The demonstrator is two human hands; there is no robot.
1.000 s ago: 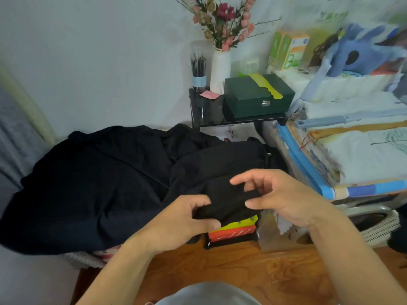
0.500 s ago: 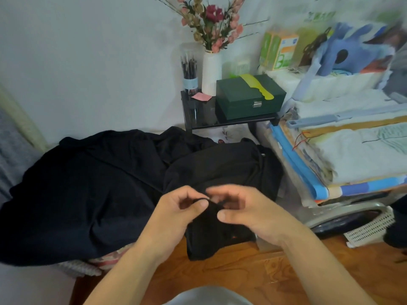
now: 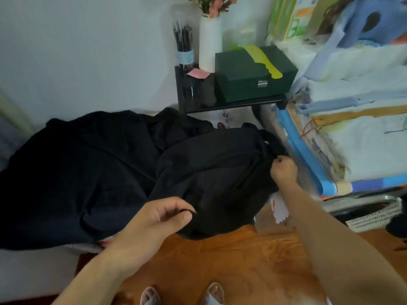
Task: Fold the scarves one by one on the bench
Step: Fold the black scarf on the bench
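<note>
Across cluttered bench (image 3: 231, 260), both hands' fingers (image 3: 185, 213) pinch black scarf (image 3: 215, 172).

Dark green box (image 3: 253, 73) with a yellow-green comb (image 3: 263, 60) on its lid, white vase (image 3: 210, 44) of flowers beside it, clear tube of pens (image 3: 184, 44), pink note (image 3: 198, 73), small black stand (image 3: 231, 104), stacked blue-edged bedding (image 3: 352, 133) at right

The light was soft, dim and even, with a cool cast and no hard shadows; its source could not be told. The heap of black fabric (image 3: 123, 172) was so dark that its folds barely showed; the pale stacked bedding with blue trim (image 3: 361, 137) looked smeared, perhaps from motion; straight edges bowed toward the frame's borders.
</note>
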